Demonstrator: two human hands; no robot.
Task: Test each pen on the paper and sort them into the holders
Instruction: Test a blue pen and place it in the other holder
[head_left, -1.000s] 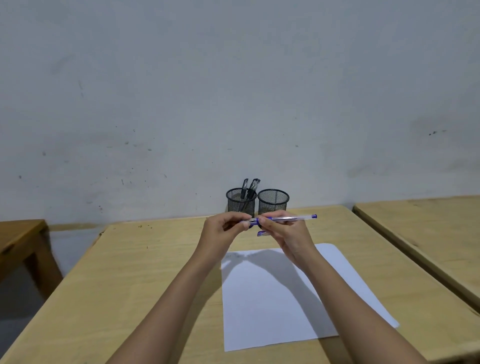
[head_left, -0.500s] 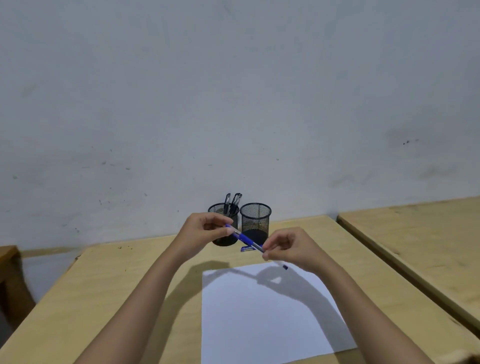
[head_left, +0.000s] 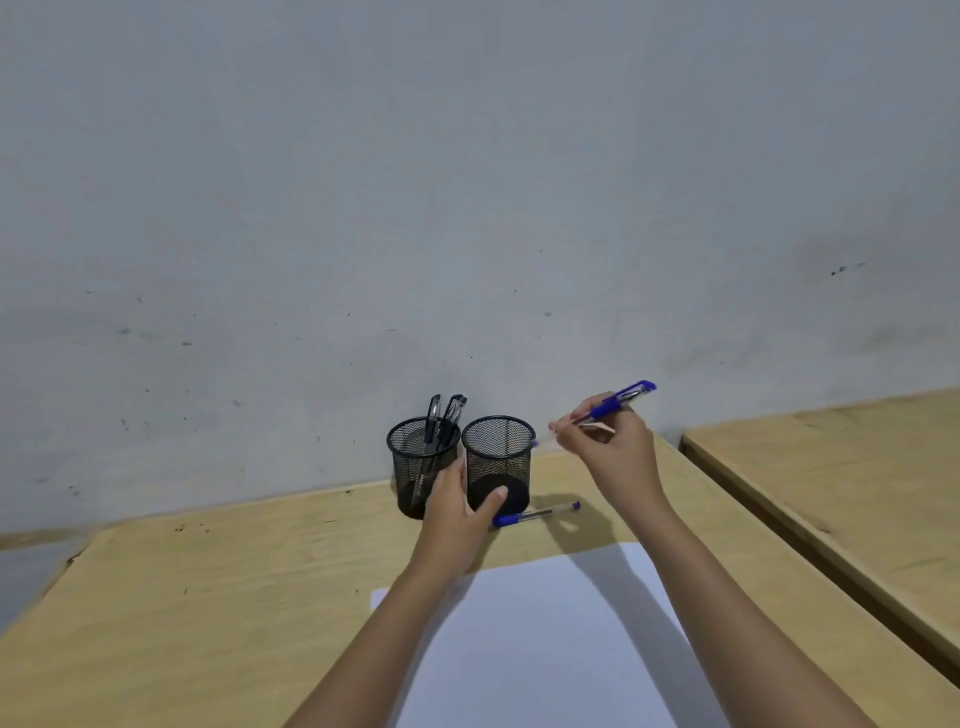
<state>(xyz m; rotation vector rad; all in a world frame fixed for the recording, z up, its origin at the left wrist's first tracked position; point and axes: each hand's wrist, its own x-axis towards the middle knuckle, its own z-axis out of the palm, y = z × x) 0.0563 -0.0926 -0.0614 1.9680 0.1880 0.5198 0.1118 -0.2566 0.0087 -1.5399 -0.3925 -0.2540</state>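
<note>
Two black mesh holders stand side by side at the table's far edge. The left holder (head_left: 415, 457) has a few black pens (head_left: 441, 415) in it; the right holder (head_left: 498, 457) looks empty. My left hand (head_left: 457, 509) wraps the lower front of the right holder. My right hand (head_left: 613, 447) is raised just right of that holder and grips a blue pen (head_left: 618, 402), cap end up and to the right, tip towards the holder's rim. Another blue-capped pen (head_left: 535, 514) lies on the table in front of the right holder. White paper (head_left: 545, 649) lies below my arms.
The wooden table (head_left: 208, 597) ends at a grey wall (head_left: 467, 208) just behind the holders. A second wooden table (head_left: 857, 493) stands to the right across a narrow gap.
My hands have parted. The left hand let go of the pen and took hold of the right holder. The right hand lifted the blue pen up and to the right of it.
</note>
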